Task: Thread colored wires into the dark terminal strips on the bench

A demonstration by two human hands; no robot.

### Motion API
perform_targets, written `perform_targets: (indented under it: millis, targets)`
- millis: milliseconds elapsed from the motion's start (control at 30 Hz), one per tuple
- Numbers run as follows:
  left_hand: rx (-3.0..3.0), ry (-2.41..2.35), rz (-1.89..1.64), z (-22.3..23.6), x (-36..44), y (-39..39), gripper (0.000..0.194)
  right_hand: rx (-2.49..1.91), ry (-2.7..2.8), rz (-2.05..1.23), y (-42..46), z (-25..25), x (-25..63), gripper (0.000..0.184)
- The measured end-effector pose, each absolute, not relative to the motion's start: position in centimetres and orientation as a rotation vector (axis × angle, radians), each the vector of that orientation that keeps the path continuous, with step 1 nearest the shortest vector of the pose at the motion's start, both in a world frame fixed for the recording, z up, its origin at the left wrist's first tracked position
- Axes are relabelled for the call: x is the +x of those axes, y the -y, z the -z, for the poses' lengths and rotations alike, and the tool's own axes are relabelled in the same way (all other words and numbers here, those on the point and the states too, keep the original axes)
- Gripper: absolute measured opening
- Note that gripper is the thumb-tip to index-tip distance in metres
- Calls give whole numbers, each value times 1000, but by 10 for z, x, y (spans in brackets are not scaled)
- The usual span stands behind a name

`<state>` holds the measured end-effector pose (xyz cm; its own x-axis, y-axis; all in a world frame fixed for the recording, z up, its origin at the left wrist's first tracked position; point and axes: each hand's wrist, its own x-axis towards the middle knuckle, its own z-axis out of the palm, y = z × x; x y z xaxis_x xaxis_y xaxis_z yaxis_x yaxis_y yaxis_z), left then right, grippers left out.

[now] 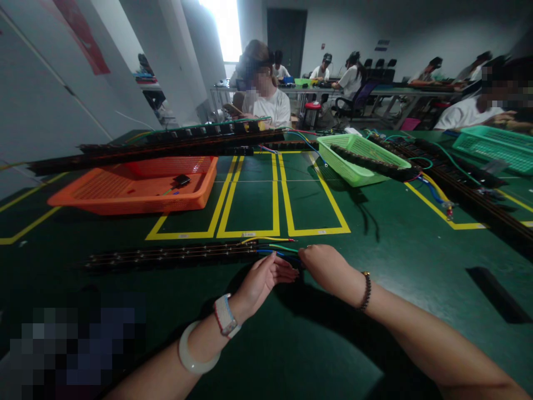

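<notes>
A long black strip (175,254) with rows of metal contacts lies crosswise on the green table. From its right end come a yellow wire (266,239), a green wire (283,248) and a blue wire (266,253). The yellow one ends free in a red tip. My left hand (262,280) is beside the wires, fingers stretched to the right and thumb close to the blue wire. Closed at the ends of the wires is my right hand (328,269), where the green wire runs into its fingertips. Its fingers are partly hidden.
An orange basket (125,203) holding a small black part (182,180) stands at the left, with more long strips (166,145) behind it. A light green basket (358,166) carries another strip. At right lies a black flat piece (497,294). Several people sit beyond.
</notes>
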<state>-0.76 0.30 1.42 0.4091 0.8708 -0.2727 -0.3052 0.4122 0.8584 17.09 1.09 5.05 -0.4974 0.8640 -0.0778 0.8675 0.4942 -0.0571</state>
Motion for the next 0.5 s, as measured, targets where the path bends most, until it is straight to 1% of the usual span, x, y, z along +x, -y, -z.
perform_targets:
  millis: [167, 300, 500]
  targets:
    - [808, -831, -859, -12, -8, -3, 33, 1569, -2643, 173, -12, -47, 165, 19]
    - [808, -833, -867, -9, -9, -4, 33, 1574, -2649, 247, -18, -50, 172, 13]
    - [829, -829, -866, -10, -9, -4, 31, 1871, -3004, 438, -49, -46, 194, 14]
